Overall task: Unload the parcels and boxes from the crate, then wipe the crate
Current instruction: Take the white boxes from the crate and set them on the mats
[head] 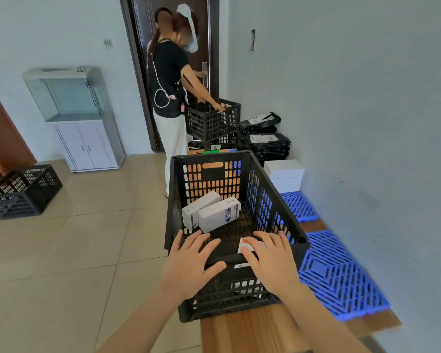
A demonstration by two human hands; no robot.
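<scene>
The crate (209, 156) sits black and slatted on the wooden bench (239, 332), and its near left corner looks to hang past the bench edge, over the floor tiles. Inside it, towards the far left, two white boxes (214, 215) lean side by side, touching. A small white packet with a red mark (245, 243) stands against the near wall.

The left hand (191, 263) lies on the crate's near rim with its fingers spread and straight, gripping nothing. The right hand (270, 261) is spread the same way over the rim, fingertips laid on the small packet. I can't tell from here whether the thumb has got under it.

To the right of the crate are blue plastic mats (341, 276). Beyond its far right corner is a stack of plain white cartons (284, 174), and past those a heap of black parcels (265, 141). Behind the crate's far end another person (168, 85) holds a second crate (211, 118) by the door. Well to the left of the crate a third crate (23, 191) rests on the floor, and a glass tank on a cabinet (69, 98) stands beyond it.

The unloading seems nearly done, with three items still in. What worries me is that overhang. With both palms bearing on the near rim, a downward push or a pull towards the body could rock the crate off the edge. The leaning boxes would then slide and spill. The packet, pressed only by flat fingertips, could also slip down behind the rim before it is lifted out.
</scene>
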